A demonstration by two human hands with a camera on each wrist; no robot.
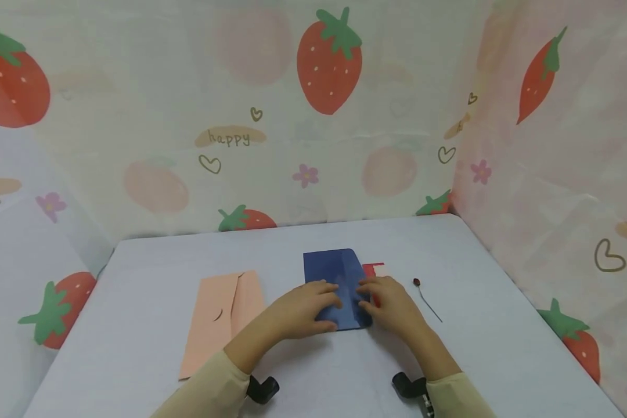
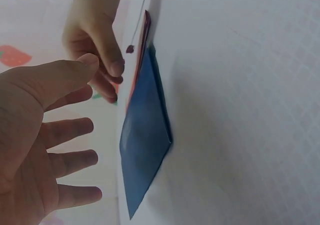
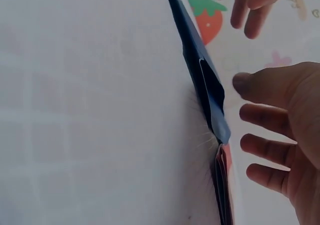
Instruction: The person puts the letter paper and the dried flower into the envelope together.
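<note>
A dark blue envelope (image 1: pixel 331 270) lies on the white table with its flap side to the right. Above its left part hovers my left hand (image 1: pixel 308 310), fingers apart and gently bent, holding nothing. My right hand (image 1: pixel 394 305) is over the envelope's right edge, also with loose, parted fingers. Both wrist views show gaps between the fingers and the blue envelope (image 2: pixel 145 135). In the right wrist view its flap (image 3: pixel 215 117) stands slightly raised. A red and pale folded paper item (image 1: pixel 372 268) sits beside the envelope, mostly hidden by my right hand.
To the left lies a larger peach envelope (image 1: pixel 214 325), partly behind my left forearm. A small dried flower on a thin stem (image 1: pixel 417 283) lies right of my right hand. Strawberry-printed sheets (image 1: pixel 329 145) enclose the table's back and sides.
</note>
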